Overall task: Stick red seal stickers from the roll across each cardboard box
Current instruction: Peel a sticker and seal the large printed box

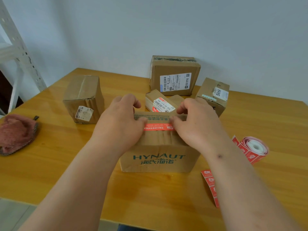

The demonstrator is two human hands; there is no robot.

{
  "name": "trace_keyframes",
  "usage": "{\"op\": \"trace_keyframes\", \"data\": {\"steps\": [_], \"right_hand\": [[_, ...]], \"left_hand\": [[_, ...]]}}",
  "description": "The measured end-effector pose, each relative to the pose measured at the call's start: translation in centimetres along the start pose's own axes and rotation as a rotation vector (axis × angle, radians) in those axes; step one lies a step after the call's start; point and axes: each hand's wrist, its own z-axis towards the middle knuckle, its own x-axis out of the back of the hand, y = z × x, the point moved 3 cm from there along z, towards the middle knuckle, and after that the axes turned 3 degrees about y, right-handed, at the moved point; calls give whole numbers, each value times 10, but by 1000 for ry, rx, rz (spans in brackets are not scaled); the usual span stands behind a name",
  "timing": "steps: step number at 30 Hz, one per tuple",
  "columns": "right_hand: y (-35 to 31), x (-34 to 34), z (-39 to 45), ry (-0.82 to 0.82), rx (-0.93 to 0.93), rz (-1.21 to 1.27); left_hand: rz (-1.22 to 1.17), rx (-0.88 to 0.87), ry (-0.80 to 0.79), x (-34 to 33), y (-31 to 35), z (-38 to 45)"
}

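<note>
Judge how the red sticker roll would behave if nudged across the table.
The sticker roll lies on its side, so it would probably roll. Its loose tail trails over the table and looks floppy, likely dragging. It seems light.

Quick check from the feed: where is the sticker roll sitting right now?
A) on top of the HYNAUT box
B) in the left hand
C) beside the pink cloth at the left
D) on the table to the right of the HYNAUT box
D: the sticker roll lies on the table right of the HYNAUT box, while both hands press the red sticker on the box top.
</note>
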Motion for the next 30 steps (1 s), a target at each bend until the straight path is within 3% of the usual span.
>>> {"op": "trace_keyframes", "data": {"steps": [10, 12, 16, 18, 22, 27, 30], "right_hand": [[7, 6, -10, -78, 78, -9], [15, 13, -15, -108, 69, 10], [37, 21, -38, -472, 4, 115], [43, 16, -47, -513, 21, 142], [45, 12, -51, -334, -11, 280], [45, 30, -48, -89, -223, 493], [47, 28, -49, -194, -272, 798]], "left_hand": [[-136, -32, -47, 3, -14, -10], [-258, 0, -137, 4, -22, -15], [-473, 76, -435, 4, -40, -27], [-496, 59, -503, 2, -44, -32], [-594, 104, -368, 0, -39, -36], [-566, 341, -92, 13, -37, -24], [-556, 421, -88, 18, -35, -22]]}}
